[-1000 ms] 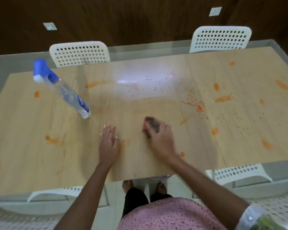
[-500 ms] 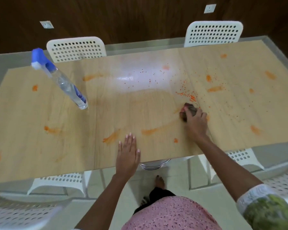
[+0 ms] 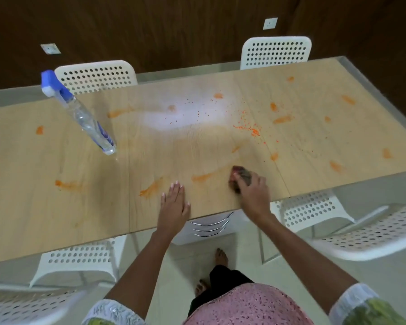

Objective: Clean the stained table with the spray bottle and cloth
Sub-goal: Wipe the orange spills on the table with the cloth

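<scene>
Cloth (image 3: pixel 242 175) gripped by right hand (image 3: pixel 252 191) on stained table (image 3: pixel 56 207).

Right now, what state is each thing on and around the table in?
Right hand: grips the cloth, pressing it on the table.
Left hand: flat on the table, fingers straight, holding nothing.
Cloth: bunched up, dark, under the right hand's fingers.
Spray bottle: standing on the table, untouched, clear liquid inside.
Table: stained, orange smears and specks across most of it.
Chairs: pushed up to the table, unoccupied.
</scene>
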